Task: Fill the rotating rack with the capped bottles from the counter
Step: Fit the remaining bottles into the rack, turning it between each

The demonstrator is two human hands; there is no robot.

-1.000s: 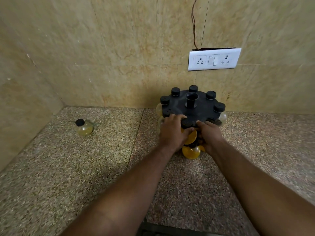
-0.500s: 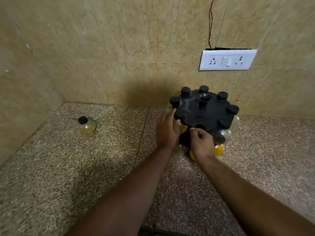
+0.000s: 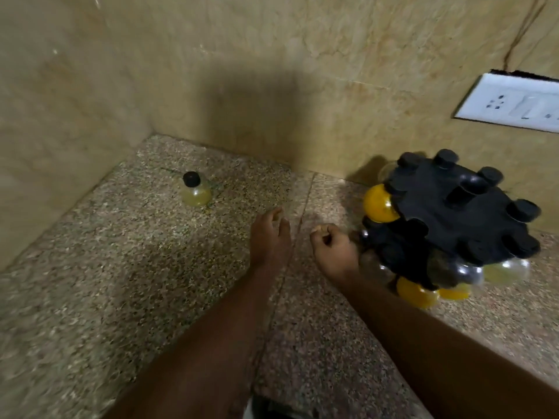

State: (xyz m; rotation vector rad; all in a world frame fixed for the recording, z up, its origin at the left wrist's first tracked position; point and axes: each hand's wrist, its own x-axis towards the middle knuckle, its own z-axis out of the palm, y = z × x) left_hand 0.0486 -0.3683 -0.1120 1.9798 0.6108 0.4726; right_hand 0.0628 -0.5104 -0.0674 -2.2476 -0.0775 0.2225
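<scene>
Bottle (image 3: 195,192), alone on the speckled counter (image 3: 121,282), stands in the upper left of the frame with its long axis vertical, black cap (image 3: 191,179) pointing up and pale yellow contents below. Well apart, at the right edge, the rotating rack (image 3: 447,213) stands near the wall (image 3: 242,55). Its black top disc is ringed with caps, and an orange bottle (image 3: 379,204) hangs at its left rim. Between them the left hand (image 3: 270,237) is relaxed and empty, fingers pointing toward the lone bottle. The right hand (image 3: 332,249) is clenched, empty, just beside the rack. A white socket plate (image 3: 511,101) sits upper right.
</scene>
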